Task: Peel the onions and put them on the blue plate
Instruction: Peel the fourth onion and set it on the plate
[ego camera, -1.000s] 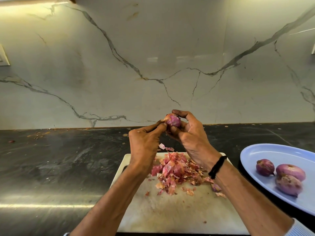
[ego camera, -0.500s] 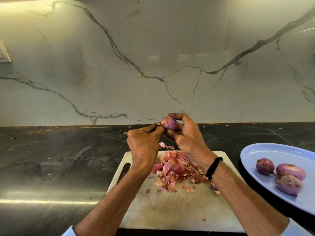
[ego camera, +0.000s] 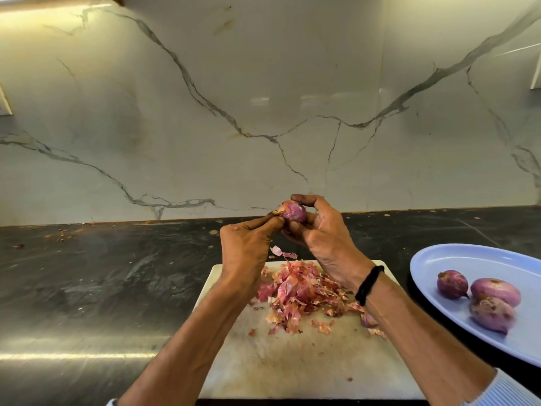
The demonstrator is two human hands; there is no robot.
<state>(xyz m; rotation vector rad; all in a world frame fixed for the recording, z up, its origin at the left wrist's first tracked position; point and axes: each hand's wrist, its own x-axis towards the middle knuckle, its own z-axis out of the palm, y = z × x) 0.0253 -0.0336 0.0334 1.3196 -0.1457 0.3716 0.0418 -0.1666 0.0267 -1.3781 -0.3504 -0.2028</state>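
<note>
Tip of the small purple onion (ego camera: 296, 213) is pointing left, left hand (ego camera: 246, 247) pinching its papery skin, right hand (ego camera: 326, 240) cupping it.

— Do we find any writing, label, brand or number to read here?
— No, we can read none. The blue plate (ego camera: 433, 268), the white cutting board (ego camera: 292, 364), the marble wall (ego camera: 263, 83) and the dark counter (ego camera: 102, 273) show us no lettering.
</note>
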